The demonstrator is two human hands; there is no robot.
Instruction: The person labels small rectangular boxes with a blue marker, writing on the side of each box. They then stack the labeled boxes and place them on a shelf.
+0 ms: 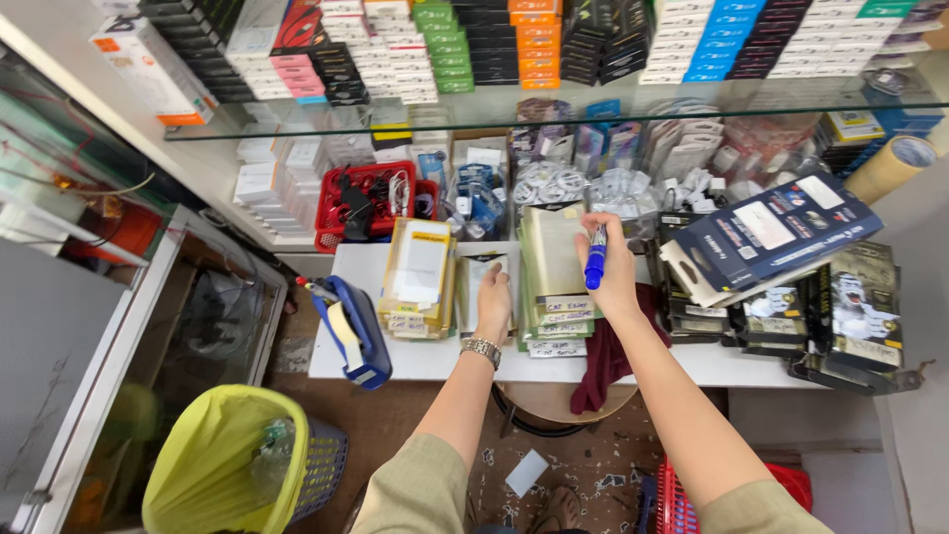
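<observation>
Here the right hand (pixel 613 267) grips a blue marker (pixel 595 257) upright.

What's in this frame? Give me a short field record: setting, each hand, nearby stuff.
setting: shop counter, a white shelf under a glass shelf stacked with small boxes
left hand: palm down on a flat packet lying on the white shelf; wristwatch on the wrist
right hand: fingers closed round a blue marker, held upright above a stack of flat packets
beside left hand: yellow stack of packets, blue tape dispenser
right side: dark packets piled on the shelf
floor: bin with yellow bag, red basket
</observation>
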